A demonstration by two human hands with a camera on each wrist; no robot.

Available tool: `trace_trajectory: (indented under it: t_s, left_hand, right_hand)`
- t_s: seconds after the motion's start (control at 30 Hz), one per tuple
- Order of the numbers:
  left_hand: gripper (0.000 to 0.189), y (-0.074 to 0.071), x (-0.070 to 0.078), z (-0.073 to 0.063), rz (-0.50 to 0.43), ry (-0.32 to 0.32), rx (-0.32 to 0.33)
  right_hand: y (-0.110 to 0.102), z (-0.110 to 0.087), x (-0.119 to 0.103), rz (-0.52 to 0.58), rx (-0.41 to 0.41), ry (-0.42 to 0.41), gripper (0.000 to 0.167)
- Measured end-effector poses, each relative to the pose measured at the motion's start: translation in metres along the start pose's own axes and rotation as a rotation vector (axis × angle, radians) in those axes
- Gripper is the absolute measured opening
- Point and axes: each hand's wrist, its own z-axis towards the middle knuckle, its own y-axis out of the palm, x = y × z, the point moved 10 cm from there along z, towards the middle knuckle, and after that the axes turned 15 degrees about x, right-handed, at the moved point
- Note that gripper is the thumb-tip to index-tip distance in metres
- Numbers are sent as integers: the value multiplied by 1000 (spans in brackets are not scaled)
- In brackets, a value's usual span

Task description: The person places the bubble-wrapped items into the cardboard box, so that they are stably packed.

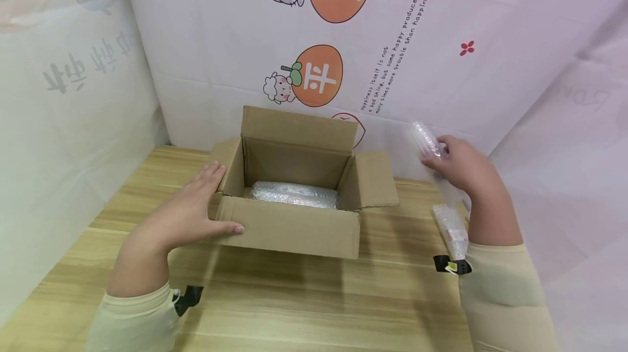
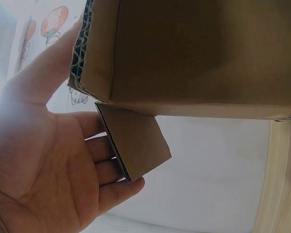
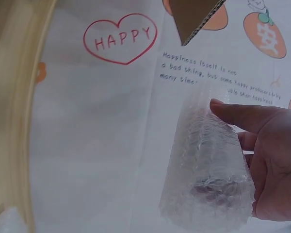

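Observation:
An open cardboard box [image 1: 289, 226] stands on the wooden table [image 1: 314, 297]; a bubble-wrapped bundle [image 1: 294, 194] lies inside it. My left hand [image 1: 188, 210] rests flat against the box's left side, fingers straight along the left flap [image 2: 136, 145] and thumb on the front wall [image 2: 203, 53]. My right hand [image 1: 458, 164] is raised to the right of the box and grips a bubble-wrapped item [image 1: 426, 139], seen up close as a clear roll [image 3: 208, 174] with the thumb over it.
Another bubble-wrapped packet [image 1: 450, 229] lies on the table by my right forearm. A printed cloth backdrop [image 1: 392, 41] with cartoon pictures and a "HAPPY" heart [image 3: 120, 39] closes off the back and sides.

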Motion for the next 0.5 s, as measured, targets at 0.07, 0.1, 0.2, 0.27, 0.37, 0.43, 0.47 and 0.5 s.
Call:
trace_trajectory:
  t_s: [0.07, 0.1, 0.2, 0.27, 0.37, 0.43, 0.47, 0.5]
  left_hand:
    - [129, 0, 0, 0, -1, -1, 0]
    - [129, 0, 0, 0, -1, -1, 1]
    - [129, 0, 0, 0, 0, -1, 2]
    - [129, 0, 0, 0, 1, 0, 3]
    - [129, 0, -1, 0, 2, 0, 3]
    - [129, 0, -1, 0, 0, 0, 3]
    - [129, 1, -2, 1, 0, 0, 3]
    - [129, 2, -2, 1, 1, 0, 1]
  right_hand:
    - [-3, 3, -9, 4, 1, -11, 84]
    - [-5, 5, -14, 4, 6, -19, 83]
    - [-10, 8, -29, 8, 13, -43, 81]
    - [-13, 10, -39, 11, 19, -57, 78]
    - [-17, 13, -54, 9, 27, -80, 77]
    - [-20, 15, -63, 9, 35, -94, 76]
    - [-21, 16, -68, 9, 37, -101, 76]
    - [-22, 16, -73, 5, 38, -110, 76]
